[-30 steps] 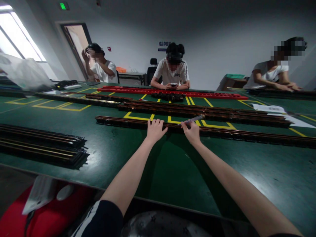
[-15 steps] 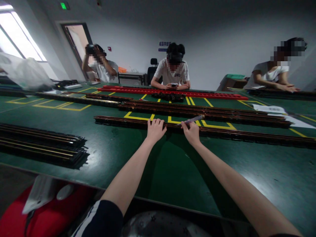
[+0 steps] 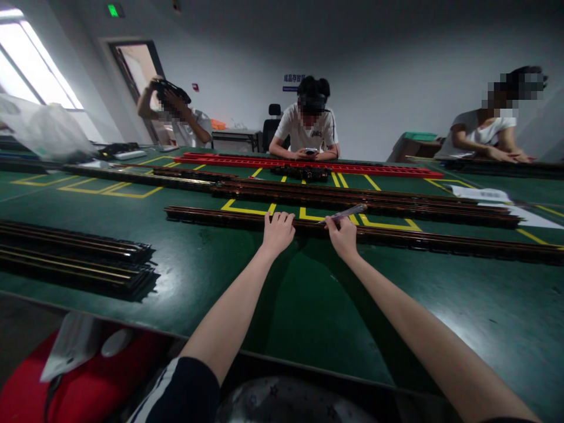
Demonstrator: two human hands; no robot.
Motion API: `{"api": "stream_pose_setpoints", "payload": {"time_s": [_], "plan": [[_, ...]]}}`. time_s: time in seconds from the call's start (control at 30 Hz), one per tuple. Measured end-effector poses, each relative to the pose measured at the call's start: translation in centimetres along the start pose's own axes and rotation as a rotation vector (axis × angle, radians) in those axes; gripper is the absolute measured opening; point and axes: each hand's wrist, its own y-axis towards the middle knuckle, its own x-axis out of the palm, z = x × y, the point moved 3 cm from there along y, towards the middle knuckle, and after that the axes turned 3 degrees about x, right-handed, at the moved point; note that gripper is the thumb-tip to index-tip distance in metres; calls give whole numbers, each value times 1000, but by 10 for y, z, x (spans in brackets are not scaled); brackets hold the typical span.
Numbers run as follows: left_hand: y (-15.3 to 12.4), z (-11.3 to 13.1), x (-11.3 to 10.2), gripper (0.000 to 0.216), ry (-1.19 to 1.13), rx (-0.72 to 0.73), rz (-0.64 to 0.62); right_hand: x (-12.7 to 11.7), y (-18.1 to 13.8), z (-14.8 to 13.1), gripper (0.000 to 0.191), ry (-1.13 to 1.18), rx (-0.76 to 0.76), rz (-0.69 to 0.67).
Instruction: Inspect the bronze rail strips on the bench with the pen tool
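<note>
A long, dark rail with coppery lines lies crosswise on the green table in front of me. My left hand rests over it, fingers bent across the far edge and thumb on the near side. Just to the right, my right hand pinches a slim pen-like tool with a clear, purplish barrel. Its thick end points up and right, and its thin tip is down at the rail between my hands. Whether the tip touches the rail I cannot tell.
More dark rails lie bundled beyond my hands, and another stack sits at the left. Behind are a red slotted strip and a dark tangled bundle. Papers lie at the right. Three people sit across the table.
The rail under my hands has slid slightly left. My right hand and the tool have shifted a little right. The person at the far left has raised an arm at their headset.
</note>
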Motion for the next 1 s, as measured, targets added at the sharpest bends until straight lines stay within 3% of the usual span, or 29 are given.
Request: {"api": "stream_pose_setpoints", "payload": {"time_s": [1.0], "plan": [[1, -2, 5, 41, 24, 16, 7, -1, 0, -2, 37, -42, -24, -8]]}}
